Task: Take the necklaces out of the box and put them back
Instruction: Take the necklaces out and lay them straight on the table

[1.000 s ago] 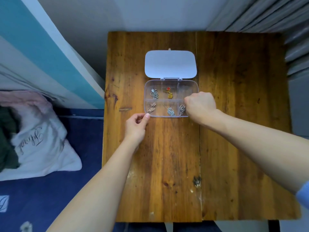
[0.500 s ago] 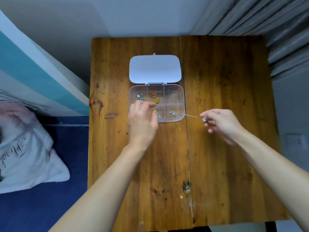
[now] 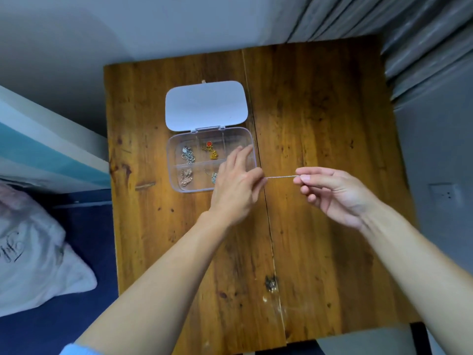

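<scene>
- Compartment box (image 3: 176, 152), lid open, on the wooden table (image 3: 320, 111): four compartments left of the hands hold bunched necklaces (image 3: 188, 155); any snagged in the drawn chain would probably be dragged out.
- Left hand (image 3: 235, 190), over the box's right end: thumb and forefinger closed on the silver chain (image 3: 281, 177).
- Chain: taut, just right of the box; a sharp pull could snap it.
- Right hand (image 3: 335, 193), further right of the box: fingertips pinched on the chain's other end.
</scene>
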The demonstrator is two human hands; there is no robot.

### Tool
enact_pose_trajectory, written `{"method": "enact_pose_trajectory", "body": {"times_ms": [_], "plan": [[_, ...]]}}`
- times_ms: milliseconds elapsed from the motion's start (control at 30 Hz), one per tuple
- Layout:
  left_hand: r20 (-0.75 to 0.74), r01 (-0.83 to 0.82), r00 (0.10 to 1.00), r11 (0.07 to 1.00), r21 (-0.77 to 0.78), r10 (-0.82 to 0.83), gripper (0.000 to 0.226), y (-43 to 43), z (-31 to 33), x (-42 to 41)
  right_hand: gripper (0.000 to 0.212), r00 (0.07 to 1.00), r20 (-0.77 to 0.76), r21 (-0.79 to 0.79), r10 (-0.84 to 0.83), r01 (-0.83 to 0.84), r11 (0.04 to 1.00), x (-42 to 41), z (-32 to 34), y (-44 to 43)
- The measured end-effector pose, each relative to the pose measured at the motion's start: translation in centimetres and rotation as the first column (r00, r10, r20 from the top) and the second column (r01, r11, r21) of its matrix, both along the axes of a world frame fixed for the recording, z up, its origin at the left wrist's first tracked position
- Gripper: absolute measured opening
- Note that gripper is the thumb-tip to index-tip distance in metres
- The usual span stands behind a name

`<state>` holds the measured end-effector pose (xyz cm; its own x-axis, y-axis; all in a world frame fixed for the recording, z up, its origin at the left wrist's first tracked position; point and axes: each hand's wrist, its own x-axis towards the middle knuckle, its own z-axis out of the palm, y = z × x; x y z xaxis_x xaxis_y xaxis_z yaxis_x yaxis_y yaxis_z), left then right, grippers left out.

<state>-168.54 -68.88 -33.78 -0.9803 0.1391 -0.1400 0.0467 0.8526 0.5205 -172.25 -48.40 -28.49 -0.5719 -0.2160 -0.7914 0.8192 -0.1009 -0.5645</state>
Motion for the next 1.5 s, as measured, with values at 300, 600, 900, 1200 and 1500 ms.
{"method": "enact_pose_trajectory", "body": {"times_ms": [300,600,900,1200,1500], "plan": [[0.451,-0.439,0.871,0.721,0.535,0.196,0.035,-7.1,6.3,1.2,0.015,0.992,-0.017,0.199,0.127,-0.121,0.972,1.6,-0.7,-0.6],[0.714,-0.593,0.686,0.678,0.434,0.143,0.019,-18.2,6.1,5.2,0.005,0.954,-0.013,0.238,0.300,-0.289,0.927,9.2,-2.7,-8.7],[0.507,-0.508,0.779,0.845,0.164,0.370,0.011,-21.9,2.3,7.6,0.007,0.931,0.035,0.441,0.363,-0.340,0.831,19.1,-4.8,-15.9],[0.326,-0.232,0.920,0.973,0.003,0.218,0.019,-21.9,-0.5,8.5,0.007,0.814,0.021,0.630,0.581,-0.462,0.624,26.5,-5.9,-22.5],[0.253,-0.238,0.939,0.971,-0.008,0.232,0.007,-21.7,-1.6,9.0,0.024,0.683,0.049,0.747,0.729,-0.510,0.427,27.4,-7.2,-24.4]]}}
